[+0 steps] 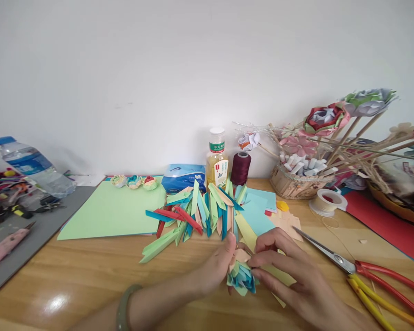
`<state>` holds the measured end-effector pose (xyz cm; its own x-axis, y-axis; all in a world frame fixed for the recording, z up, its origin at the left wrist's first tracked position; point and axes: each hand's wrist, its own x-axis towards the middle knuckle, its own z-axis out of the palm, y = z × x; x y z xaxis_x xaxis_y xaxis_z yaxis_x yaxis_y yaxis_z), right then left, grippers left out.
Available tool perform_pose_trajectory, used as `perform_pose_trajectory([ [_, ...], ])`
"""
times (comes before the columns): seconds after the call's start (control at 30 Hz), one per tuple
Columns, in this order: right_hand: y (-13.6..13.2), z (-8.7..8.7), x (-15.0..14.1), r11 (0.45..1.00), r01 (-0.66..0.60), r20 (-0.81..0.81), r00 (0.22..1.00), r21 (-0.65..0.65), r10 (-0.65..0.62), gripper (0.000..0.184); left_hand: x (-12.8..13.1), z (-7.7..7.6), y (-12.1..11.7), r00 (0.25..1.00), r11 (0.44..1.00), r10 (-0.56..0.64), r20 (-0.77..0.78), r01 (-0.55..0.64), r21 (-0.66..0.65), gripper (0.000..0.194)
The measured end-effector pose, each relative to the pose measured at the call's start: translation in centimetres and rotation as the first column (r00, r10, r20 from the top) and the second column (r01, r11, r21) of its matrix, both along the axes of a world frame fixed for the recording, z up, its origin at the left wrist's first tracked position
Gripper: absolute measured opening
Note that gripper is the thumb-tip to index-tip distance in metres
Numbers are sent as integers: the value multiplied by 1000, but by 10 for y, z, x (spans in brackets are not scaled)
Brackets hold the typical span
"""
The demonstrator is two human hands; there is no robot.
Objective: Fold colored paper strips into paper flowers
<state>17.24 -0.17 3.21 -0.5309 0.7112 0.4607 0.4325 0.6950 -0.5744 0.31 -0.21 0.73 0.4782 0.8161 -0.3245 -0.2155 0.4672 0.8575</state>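
A folded paper flower in blue, pale green and peach is held low over the front of the table. My left hand closes on it from the left, thumb up along its side and the other fingers mostly hidden behind. From the right, my right hand pinches the flower's edge between thumb and fingertips. Just beyond lies a heap of folded paper strips in green, blue, red and peach. Yellow paper shows partly beneath the right hand.
Scissors with red and yellow handles lie at right. Behind are a tissue pack, a bottle, a thread spool and a basket of paper flowers. Green paper sheets and a water bottle are leftward.
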Motion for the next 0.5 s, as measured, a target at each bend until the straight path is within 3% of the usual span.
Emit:
perform_pose_trajectory([
  [0.17, -2, 0, 0, 999, 20, 13, 1000, -38, -20, 8, 0, 3, 0, 986, 988, -77, -149, 95, 121, 58],
  [0.4, -4, 0, -7, 992, 79, -8, 997, -97, -80, 13, 1, 9, -2, 978, 977, -103, -183, 133, 164, 55],
  [0.5, -3, -4, -6, 992, 116, -9, 993, -57, -117, 12, 3, 12, -2, 981, 982, -104, -165, 127, 137, 57],
])
